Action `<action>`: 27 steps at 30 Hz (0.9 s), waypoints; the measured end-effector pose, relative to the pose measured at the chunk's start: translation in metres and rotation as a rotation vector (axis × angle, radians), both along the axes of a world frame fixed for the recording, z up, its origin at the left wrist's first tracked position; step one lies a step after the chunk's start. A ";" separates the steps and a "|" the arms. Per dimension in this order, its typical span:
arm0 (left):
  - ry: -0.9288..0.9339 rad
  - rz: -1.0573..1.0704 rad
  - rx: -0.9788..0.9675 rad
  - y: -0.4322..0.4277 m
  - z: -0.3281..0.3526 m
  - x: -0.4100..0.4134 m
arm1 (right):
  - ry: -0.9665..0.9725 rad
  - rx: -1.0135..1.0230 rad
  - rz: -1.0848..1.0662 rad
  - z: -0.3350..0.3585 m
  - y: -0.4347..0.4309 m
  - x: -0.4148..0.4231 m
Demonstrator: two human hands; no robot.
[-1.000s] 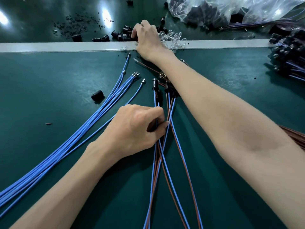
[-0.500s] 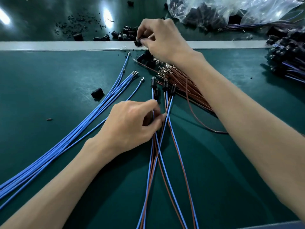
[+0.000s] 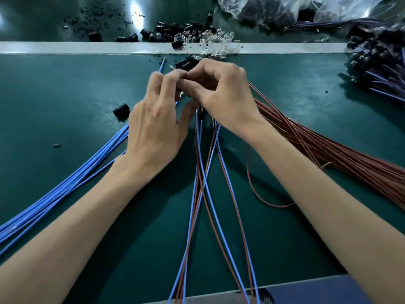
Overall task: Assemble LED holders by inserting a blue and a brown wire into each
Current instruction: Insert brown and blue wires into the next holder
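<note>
Pinching a small dark part, left hand (image 3: pixel 156 126) meets right hand (image 3: pixel 221 97).

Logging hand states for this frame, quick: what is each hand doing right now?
Left hand: fingers pinched shut at the right hand's fingertips; what it grips is hidden.
Right hand: pinched shut on a small dark part, likely a holder.

Assembly workbench: wire bundles (image 3: pixel 328 150), loose holders (image 3: pixel 166 32)

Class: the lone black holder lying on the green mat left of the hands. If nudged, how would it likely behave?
The lone black holder looks like a short cylinder lying on its side, so it would probably roll. It seems small and plastic, likely very light. The green mat looks smooth, so it might also skid.
</note>
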State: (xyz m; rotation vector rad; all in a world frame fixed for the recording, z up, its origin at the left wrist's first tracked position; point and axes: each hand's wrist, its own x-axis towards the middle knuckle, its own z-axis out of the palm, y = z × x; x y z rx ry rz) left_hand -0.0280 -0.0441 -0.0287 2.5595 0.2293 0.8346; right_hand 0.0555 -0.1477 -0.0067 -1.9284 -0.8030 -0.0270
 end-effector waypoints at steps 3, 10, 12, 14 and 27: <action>0.004 0.073 -0.033 0.003 -0.001 0.003 | 0.061 -0.029 0.042 0.000 0.002 0.002; -0.016 0.049 -0.175 0.005 -0.001 0.003 | 0.437 0.182 0.066 0.020 0.011 0.023; -0.072 -0.072 -0.198 -0.004 0.006 -0.003 | 0.565 0.309 0.127 0.027 0.010 0.031; -0.084 -0.236 -0.227 -0.016 0.010 -0.011 | 0.694 0.453 0.205 0.031 0.008 0.038; 0.157 -0.514 -0.198 -0.038 0.008 -0.014 | 0.633 0.529 0.186 0.037 -0.001 0.046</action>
